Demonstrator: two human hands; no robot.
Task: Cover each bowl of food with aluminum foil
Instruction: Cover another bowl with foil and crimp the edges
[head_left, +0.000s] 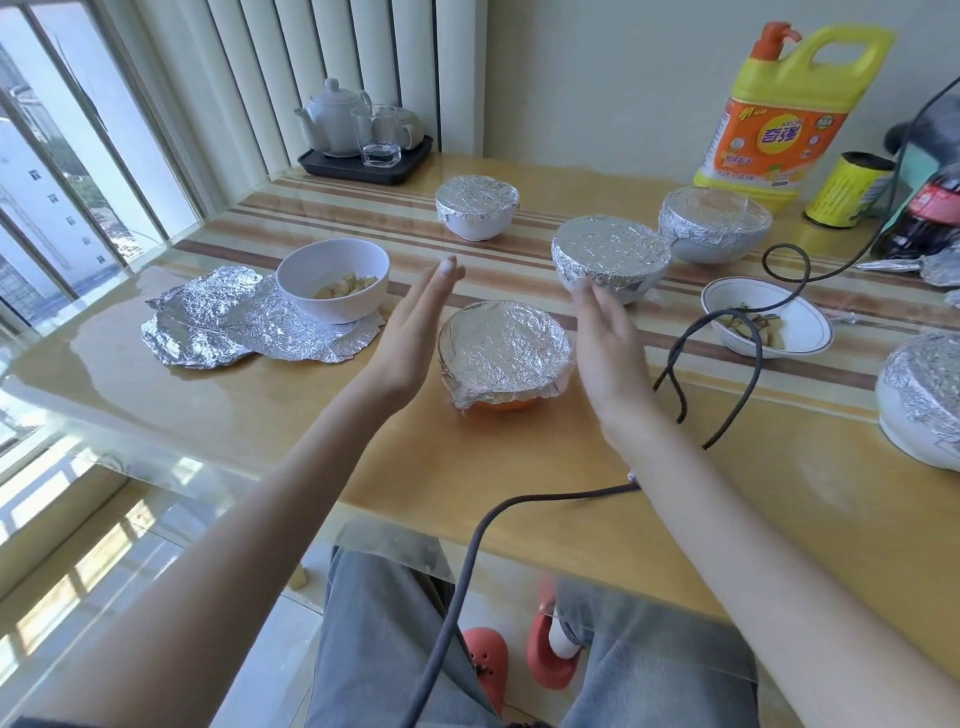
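Your table (519, 467) runs from the near edge to the far wall, with a striped band across its far half. On it, at the far right, stands a yellow jug (769, 114); at the far left, a black tray (363, 163) carries a white teapot (332, 117) and glasses. A dark cable (727, 332) loops over the right side.

Five bowls wear foil: one at the right edge (924, 400), one far right (714, 223), one just left of it and touching it (608, 260), one far centre (477, 205), and the orange bowl (504, 358) right in front of you, its foil wrapped over the rim with a loose flap at the near side.

Two bowls are uncovered, both holding food pieces: a white bowl (335, 283) at the left, standing on the edge of loose foil sheets (249, 322), and a shallow rimmed bowl (769, 325) at the right.

Your left hand (410, 332) and right hand (608, 343) flank the orange bowl, palms facing inward, fingers straight and together. Both are spread flat and hold nothing; neither touches the foil.
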